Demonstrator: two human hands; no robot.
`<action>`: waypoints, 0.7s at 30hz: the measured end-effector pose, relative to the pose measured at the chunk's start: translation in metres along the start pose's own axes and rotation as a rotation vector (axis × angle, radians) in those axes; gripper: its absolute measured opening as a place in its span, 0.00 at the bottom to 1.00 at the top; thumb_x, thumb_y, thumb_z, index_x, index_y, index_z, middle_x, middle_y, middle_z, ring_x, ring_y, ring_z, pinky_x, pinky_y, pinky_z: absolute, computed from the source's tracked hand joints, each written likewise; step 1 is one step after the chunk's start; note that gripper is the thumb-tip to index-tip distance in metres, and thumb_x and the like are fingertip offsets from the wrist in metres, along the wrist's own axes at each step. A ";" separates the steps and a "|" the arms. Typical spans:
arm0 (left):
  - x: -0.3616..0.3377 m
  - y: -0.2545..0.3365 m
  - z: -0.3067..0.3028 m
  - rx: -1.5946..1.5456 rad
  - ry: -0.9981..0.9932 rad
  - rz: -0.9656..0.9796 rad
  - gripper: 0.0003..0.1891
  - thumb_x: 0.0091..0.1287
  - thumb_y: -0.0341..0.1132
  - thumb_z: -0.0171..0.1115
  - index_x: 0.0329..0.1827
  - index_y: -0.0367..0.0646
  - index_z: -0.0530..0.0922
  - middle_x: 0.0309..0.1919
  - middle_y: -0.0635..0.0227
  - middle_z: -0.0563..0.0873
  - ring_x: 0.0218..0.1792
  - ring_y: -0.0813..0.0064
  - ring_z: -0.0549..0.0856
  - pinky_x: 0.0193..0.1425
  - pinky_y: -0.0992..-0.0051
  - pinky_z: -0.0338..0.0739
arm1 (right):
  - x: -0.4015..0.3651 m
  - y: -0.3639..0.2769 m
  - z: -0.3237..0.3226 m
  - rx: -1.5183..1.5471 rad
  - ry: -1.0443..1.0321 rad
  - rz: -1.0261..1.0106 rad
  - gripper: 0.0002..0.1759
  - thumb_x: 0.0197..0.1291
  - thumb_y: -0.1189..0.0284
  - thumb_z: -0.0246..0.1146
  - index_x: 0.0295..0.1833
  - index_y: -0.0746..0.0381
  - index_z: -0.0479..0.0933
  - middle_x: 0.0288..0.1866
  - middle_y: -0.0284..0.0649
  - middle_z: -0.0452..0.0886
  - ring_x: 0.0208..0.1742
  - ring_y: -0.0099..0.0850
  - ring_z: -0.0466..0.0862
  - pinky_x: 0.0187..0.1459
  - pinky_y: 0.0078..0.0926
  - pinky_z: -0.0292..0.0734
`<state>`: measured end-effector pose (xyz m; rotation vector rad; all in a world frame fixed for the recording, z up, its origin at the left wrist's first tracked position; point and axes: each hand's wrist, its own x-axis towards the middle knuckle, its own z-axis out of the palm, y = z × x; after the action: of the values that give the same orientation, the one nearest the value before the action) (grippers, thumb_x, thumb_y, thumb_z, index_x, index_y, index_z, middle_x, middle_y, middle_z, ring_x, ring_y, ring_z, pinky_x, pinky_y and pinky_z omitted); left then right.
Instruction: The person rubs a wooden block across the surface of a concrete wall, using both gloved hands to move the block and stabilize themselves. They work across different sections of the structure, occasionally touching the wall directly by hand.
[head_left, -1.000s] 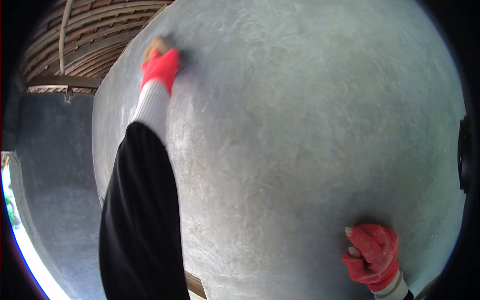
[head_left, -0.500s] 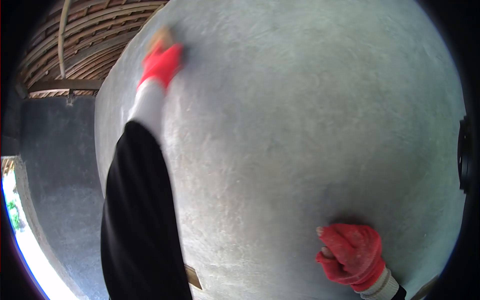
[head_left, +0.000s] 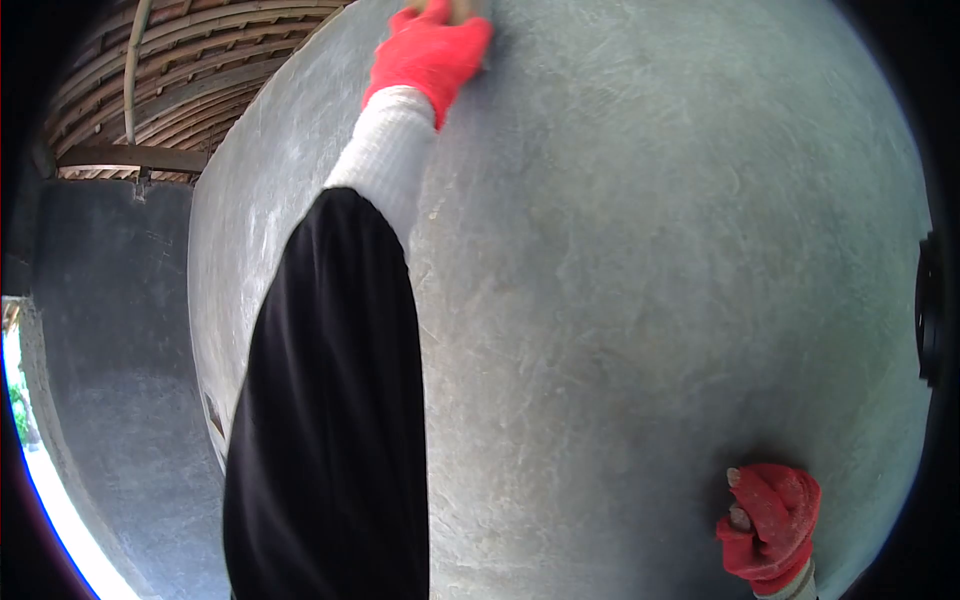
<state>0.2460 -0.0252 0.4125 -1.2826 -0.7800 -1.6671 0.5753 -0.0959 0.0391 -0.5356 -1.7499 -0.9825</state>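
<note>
The grey wall [head_left: 620, 250] spreads behind both hands, as the thing being worked on. The dark wall [head_left: 110, 270] lies well left of the left hand [head_left: 430, 55], below the roof [head_left: 200, 75]. The black sleeve [head_left: 330, 400] reaches up to that hand, set high probably to reach the upper wall; whether it grips anything cannot be told. Far below it, the right hand [head_left: 768, 525] is curled closed by the wall, perhaps for balance. No label or writing can be read

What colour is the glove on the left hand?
The left hand's glove is red, clearest in the head view.
</note>
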 end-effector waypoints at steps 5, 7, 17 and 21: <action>0.045 -0.241 0.006 -0.113 0.133 -0.456 0.25 0.59 0.45 0.64 0.60 0.46 0.80 0.40 0.59 0.83 0.38 0.69 0.84 0.41 0.67 0.80 | 0.000 0.003 -0.004 -0.033 -0.026 -0.019 0.25 0.43 0.75 0.59 0.53 0.59 0.78 0.36 0.39 0.79 0.26 0.36 0.77 0.26 0.33 0.70; -0.004 -0.166 -0.031 -0.073 0.132 -0.610 0.30 0.59 0.45 0.65 0.66 0.49 0.77 0.42 0.59 0.84 0.41 0.69 0.84 0.42 0.67 0.80 | 0.000 0.003 -0.003 -0.033 -0.018 -0.009 0.25 0.44 0.74 0.59 0.53 0.59 0.78 0.36 0.39 0.79 0.26 0.35 0.77 0.26 0.33 0.70; 0.028 -0.017 0.026 0.007 0.083 0.247 0.36 0.63 0.54 0.64 0.74 0.52 0.70 0.62 0.61 0.82 0.62 0.64 0.80 0.66 0.70 0.70 | 0.002 0.007 -0.004 -0.064 -0.057 -0.008 0.26 0.39 0.73 0.69 0.51 0.59 0.81 0.35 0.36 0.80 0.25 0.35 0.79 0.24 0.31 0.73; 0.044 -0.116 0.025 -0.113 -0.017 -0.171 0.38 0.62 0.59 0.61 0.76 0.58 0.67 0.74 0.53 0.64 0.70 0.55 0.71 0.72 0.63 0.67 | 0.004 0.003 -0.004 -0.049 -0.022 0.003 0.28 0.38 0.74 0.71 0.52 0.60 0.82 0.35 0.38 0.81 0.26 0.37 0.80 0.26 0.32 0.75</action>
<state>0.1476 0.0347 0.4647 -1.3405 -0.8352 -1.8610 0.5783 -0.0982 0.0445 -0.5818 -1.7476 -1.0231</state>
